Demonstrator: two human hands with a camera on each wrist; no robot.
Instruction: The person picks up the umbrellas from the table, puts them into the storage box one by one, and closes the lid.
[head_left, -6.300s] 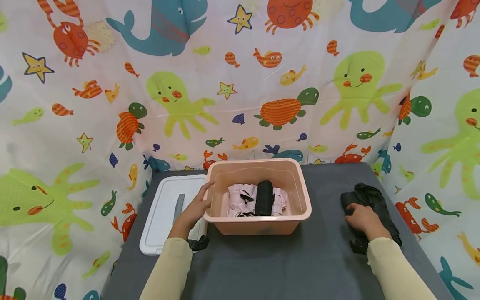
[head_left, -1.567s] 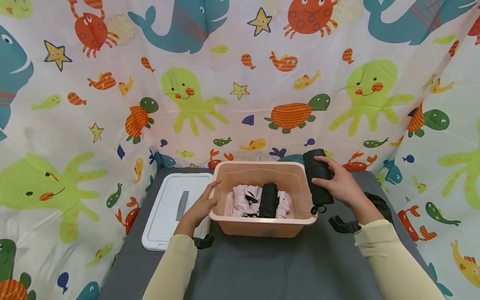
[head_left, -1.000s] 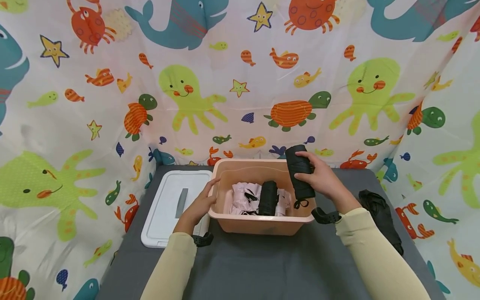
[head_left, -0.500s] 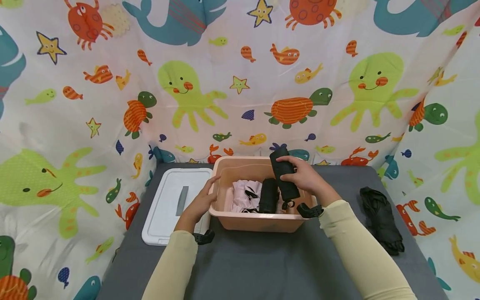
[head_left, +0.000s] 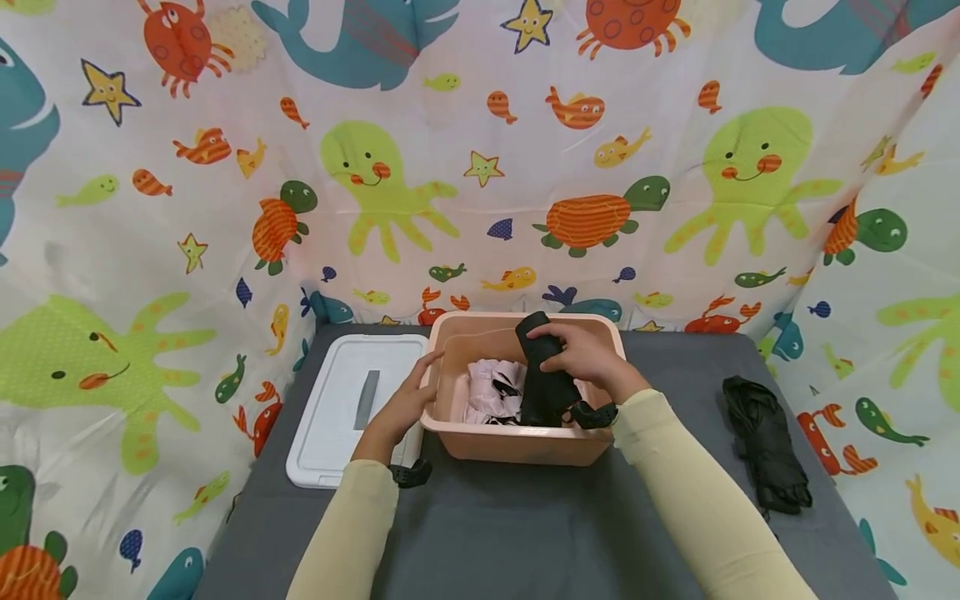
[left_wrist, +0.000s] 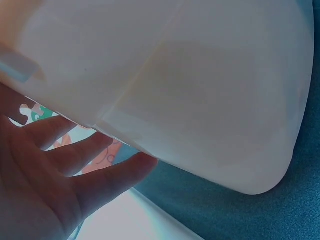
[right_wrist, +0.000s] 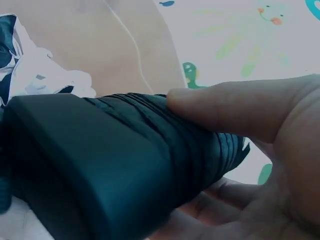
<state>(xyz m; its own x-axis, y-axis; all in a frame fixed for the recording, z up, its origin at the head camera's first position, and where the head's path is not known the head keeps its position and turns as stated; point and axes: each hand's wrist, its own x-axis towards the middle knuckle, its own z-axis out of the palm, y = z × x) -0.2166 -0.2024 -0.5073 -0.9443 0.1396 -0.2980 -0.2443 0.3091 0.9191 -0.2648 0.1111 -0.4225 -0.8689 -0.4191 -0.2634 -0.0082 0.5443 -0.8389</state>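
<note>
My right hand holds a black folded umbrella by its middle, thumb on one side and fingers on the other. The umbrella is tilted inside the peach plastic bin, its upper end near the back rim. Under it, another black folded umbrella lies in the bin, mostly covered in the head view. To its left sits a pale pink folded bundle with black straps. My left hand rests at the bin's left rim. In the left wrist view its spread fingers touch the bin wall.
A white lid with a grey handle lies left of the bin, partly under my left forearm. A loosely folded black umbrella lies at the table's right side. A curtain with sea animals hangs around the grey table.
My right hand first reached to the black things at the right, then carried one umbrella left over the bin's rim and lowered it inside. My left hand has stayed at the bin.
</note>
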